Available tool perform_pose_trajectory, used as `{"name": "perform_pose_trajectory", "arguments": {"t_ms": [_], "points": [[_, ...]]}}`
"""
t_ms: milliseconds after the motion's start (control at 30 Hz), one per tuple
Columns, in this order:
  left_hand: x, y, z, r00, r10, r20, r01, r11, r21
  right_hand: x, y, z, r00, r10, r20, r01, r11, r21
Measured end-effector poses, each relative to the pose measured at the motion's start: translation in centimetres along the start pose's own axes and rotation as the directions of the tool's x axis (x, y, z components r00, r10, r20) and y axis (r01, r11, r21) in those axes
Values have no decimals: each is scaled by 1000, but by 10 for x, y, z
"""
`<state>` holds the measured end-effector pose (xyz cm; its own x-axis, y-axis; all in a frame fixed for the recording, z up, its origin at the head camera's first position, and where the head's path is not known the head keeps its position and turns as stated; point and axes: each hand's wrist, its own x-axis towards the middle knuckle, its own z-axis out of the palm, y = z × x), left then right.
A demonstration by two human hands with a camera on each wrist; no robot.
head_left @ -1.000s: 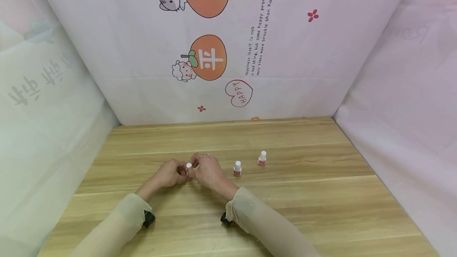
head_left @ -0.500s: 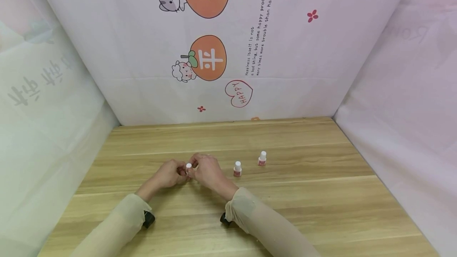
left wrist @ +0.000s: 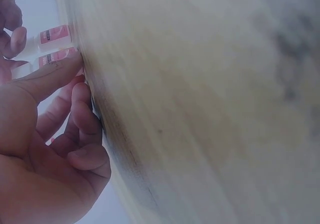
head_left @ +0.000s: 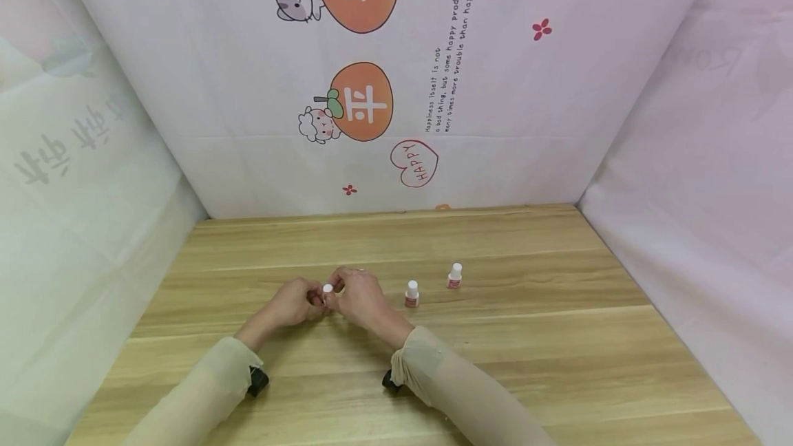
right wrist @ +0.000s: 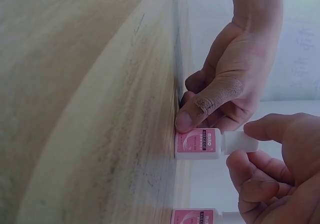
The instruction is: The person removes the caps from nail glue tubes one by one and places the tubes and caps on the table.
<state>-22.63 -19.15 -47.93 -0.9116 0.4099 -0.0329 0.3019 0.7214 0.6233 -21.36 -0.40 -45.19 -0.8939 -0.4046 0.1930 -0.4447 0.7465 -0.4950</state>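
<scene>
A small white nail glue bottle (right wrist: 197, 144) with a pink label stands upright on the wooden table between both hands. My left hand (head_left: 296, 300) holds it low on its body, the thumb (right wrist: 186, 120) against the label's side. At the top, my right hand (head_left: 361, 294) pinches the white cap (right wrist: 241, 142) between thumb and fingers. The cap sits on the bottle. In the left wrist view, the left hand (left wrist: 55, 134) partly covers the held bottle's label (left wrist: 56, 55), and the right hand's fingertips show at the upper left.
To the right of the hands, two similar bottles stand upright: a nearer one (head_left: 411, 294) and one farther back (head_left: 455, 276). The wooden table (head_left: 557, 349) meets a printed white cloth (head_left: 495, 157) at the back, with pale cloth on both sides.
</scene>
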Motion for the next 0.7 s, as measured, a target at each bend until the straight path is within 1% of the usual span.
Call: {"name": "perform_pose_trajectory", "arguments": {"t_ms": [67,233,500,700], "points": [[0,0,0,1000,-12,4,12,1000,2,0,0,0,1000,-1,2,1,1000,2],[0,0,0,1000,-3,9,3,1000,12,-1,-1,-1,1000,-5,-1,5,1000,6],[-1,1,0,1000,4,5,-4,1000,16,-1,0,-1,1000,23,9,-23,999,41],[-1,2,0,1000,5,-2,-5,1000,19,0,1,0,1000,-1,5,1,999,32]]}}
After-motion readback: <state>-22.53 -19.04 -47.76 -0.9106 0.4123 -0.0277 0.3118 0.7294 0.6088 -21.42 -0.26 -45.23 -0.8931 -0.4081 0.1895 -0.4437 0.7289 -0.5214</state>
